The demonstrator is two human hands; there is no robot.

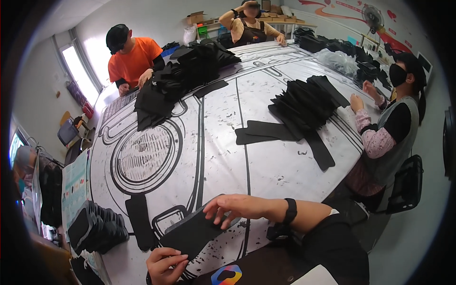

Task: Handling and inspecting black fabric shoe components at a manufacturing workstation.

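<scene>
In front of me a flat black piece (192,232), like a shaped fabric or foam cut-out with a greyish edge, is held at a slant near the table's front edge. The lower end of it is pinched between the thumb and fingers of my left hand (164,264). My right hand (243,206) reaches over its upper end, fingers apart and bent downward; whether they touch the surface is hard to tell. To the left lies a single long black piece (139,221). Beside that, a stack of similar black pieces (97,228) stands at the table's left edge.
A large black pile (190,69) covers the far left of the white printed table (221,137). Another fanned stack (306,104) lies right of centre. Clear plastic bags (337,62) and more black pieces sit far right. Three people work around the table; a black chair (406,185) stands right.
</scene>
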